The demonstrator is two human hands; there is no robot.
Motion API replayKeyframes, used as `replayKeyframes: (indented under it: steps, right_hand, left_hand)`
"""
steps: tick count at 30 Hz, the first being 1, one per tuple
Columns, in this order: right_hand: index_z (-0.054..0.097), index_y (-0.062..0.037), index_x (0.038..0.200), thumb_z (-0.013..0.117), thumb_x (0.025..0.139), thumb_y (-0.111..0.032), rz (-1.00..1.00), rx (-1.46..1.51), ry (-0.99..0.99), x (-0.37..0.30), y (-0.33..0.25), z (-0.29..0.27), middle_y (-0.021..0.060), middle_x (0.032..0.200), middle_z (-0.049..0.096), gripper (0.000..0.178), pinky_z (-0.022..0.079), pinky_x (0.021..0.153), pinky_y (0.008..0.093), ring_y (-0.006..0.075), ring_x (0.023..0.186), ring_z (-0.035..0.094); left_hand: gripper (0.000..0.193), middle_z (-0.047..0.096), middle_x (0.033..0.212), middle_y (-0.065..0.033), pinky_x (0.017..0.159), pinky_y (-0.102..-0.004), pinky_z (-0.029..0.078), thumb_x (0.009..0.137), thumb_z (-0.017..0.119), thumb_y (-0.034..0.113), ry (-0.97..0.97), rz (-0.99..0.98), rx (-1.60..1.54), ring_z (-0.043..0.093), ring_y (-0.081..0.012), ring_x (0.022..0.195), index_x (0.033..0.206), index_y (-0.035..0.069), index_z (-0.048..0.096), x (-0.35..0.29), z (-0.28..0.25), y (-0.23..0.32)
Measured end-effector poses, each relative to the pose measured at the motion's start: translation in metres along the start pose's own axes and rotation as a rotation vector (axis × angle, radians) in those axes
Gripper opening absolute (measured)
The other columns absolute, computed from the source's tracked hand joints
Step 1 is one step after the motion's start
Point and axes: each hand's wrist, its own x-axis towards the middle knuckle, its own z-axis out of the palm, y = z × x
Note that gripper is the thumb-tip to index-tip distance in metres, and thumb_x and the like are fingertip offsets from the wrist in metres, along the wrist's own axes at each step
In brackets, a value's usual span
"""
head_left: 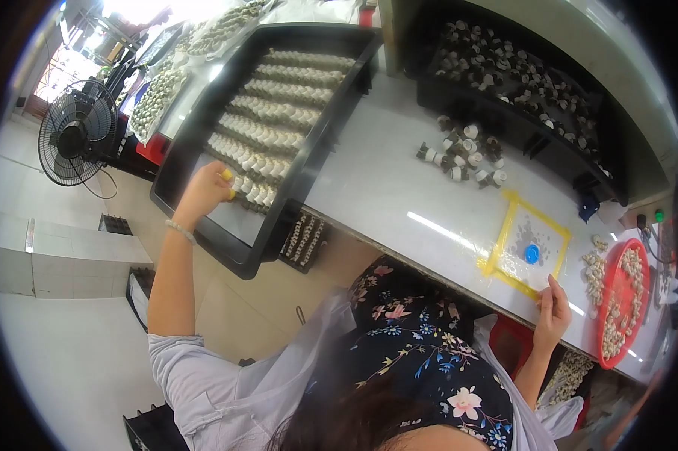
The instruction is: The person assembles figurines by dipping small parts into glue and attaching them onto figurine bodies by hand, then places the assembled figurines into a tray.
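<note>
- White small cylindrical parts [250,159] lie in rows in the black tray [204,135]; likely light, rigid, easily toppled.
- Left hand [204,192] fingers curl, pinching one at the row end.
- Right hand [553,312] rests on the table [384,188], fingers loosely together.
- Grip each part by its sides.

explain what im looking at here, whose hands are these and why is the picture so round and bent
This is one picture from a wide fisheye camera worn on a person's head, looking down, so straight edges curve. No machine here: both hands are the wearer's own. The left hand reaches into a black tray of small white parts laid in rows, fingers on the nearest row; whether it grips one is unclear. The right hand rests at the edge of a yellow-taped square with a blue cap on the white table. Loose small parts lie mid-table, and a red basket of pale pieces sits to the right.
</note>
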Motion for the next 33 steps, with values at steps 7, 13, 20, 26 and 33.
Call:
replayKeyframes:
  steps: [7,13,20,26,33]
  right_hand:
    - [0.058,0.0022,0.116,0.051,0.091,-0.002,-0.021,-0.029,-0.007,0.000,0.003,0.000,0.0003,0.078,0.051,0.026,0.037,0.062,0.0191,0.0067,0.068,0.044]
    - [0.058,0.0022,0.116,0.051,0.091,-0.002,-0.028,-0.047,-0.015,0.001,0.000,0.000,0.0007,0.078,0.051,0.027,0.037,0.062,0.0194,0.0070,0.068,0.045]
    - [0.060,0.0020,0.114,0.053,0.090,-0.003,-0.016,-0.051,0.012,0.001,-0.006,0.002,0.0018,0.080,0.055,0.026,0.039,0.063,0.0196,0.0077,0.069,0.049]
    - [0.062,0.0011,0.109,0.057,0.084,0.003,0.012,-0.032,0.055,0.001,-0.014,0.005,0.0040,0.080,0.058,0.026,0.042,0.065,0.0214,0.0102,0.071,0.053]
    - [0.062,0.0020,0.104,0.058,0.080,0.005,-0.105,-0.132,0.054,0.000,-0.024,-0.014,0.0104,0.076,0.058,0.025,0.043,0.063,0.0249,0.0169,0.068,0.055]
  left_hand:
    - [0.025,0.059,0.074,-0.0078,0.066,-0.0295,0.047,0.064,0.064,-0.002,-0.052,0.027,0.059,0.059,-0.0175,0.072,0.087,-0.001,0.054,-0.003,-0.001,0.007]
    - [0.028,0.058,0.079,-0.0099,0.069,-0.0319,0.045,0.063,0.064,0.000,-0.087,0.027,0.166,0.058,-0.0218,0.076,0.088,0.001,0.050,-0.009,-0.002,0.020]
    - [0.030,0.057,0.081,-0.0176,0.066,-0.0354,0.046,0.068,0.060,0.002,0.233,0.147,0.300,0.059,-0.0310,0.073,0.095,0.001,0.046,-0.036,-0.017,0.034]
    - [0.026,0.060,0.100,-0.0184,0.084,-0.0340,0.047,0.073,0.059,-0.004,0.402,0.846,-0.409,0.059,-0.0262,0.093,0.098,-0.002,0.054,-0.100,0.066,0.169]
    - [0.049,0.038,0.136,-0.0235,0.102,-0.0421,0.032,0.079,0.060,0.013,0.121,0.743,-0.246,0.037,-0.0388,0.124,0.123,-0.002,0.045,-0.014,0.181,0.221]
